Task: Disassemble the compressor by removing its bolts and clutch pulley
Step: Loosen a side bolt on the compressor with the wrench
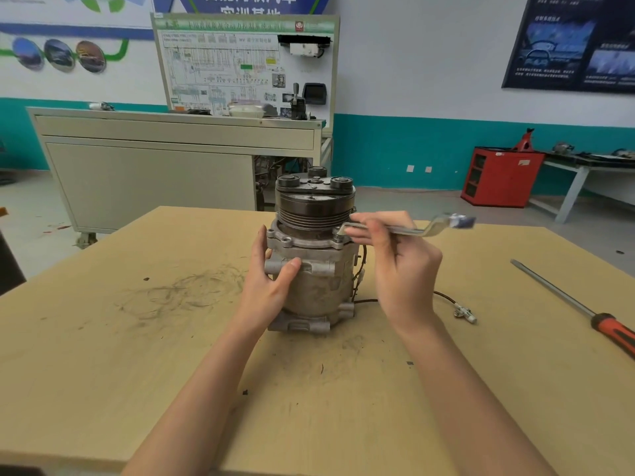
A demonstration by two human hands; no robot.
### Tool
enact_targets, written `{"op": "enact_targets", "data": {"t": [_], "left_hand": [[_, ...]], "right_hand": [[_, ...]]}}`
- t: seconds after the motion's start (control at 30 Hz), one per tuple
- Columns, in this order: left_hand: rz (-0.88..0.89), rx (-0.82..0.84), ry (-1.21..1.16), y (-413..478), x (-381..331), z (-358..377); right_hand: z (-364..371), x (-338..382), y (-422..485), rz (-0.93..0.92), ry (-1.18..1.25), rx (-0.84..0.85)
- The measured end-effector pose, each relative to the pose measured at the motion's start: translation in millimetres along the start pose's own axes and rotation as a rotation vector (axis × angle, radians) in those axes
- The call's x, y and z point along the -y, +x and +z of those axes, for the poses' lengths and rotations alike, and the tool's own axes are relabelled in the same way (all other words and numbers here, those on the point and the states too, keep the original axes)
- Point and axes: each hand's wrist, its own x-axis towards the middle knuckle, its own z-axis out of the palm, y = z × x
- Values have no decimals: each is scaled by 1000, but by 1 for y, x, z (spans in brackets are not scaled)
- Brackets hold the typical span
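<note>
Wrench (410,230) in right hand (405,273), tip blurry

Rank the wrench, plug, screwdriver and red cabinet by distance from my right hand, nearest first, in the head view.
1. wrench: held in the right hand.
2. plug: on the table, just right of that hand.
3. screwdriver: farther right on the table.
4. red cabinet: far behind the table, at right.
</note>
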Motion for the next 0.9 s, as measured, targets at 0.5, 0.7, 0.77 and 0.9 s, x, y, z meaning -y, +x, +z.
{"op": "enact_targets", "data": {"t": [0.5, 0.7, 0.77, 0.9], "left_hand": [[-2, -1, -19, 0, 2, 1], [0, 16, -22, 0, 0, 0], [2, 13, -17, 0, -1, 0], [9, 4, -9, 0, -2, 1]], "right_hand": [[-10, -36, 23, 923, 850, -77], [-10, -15, 18, 442, 387, -192], [-5, -5, 13, 204, 199, -112], [3, 3, 1, -208, -208, -39]]}}
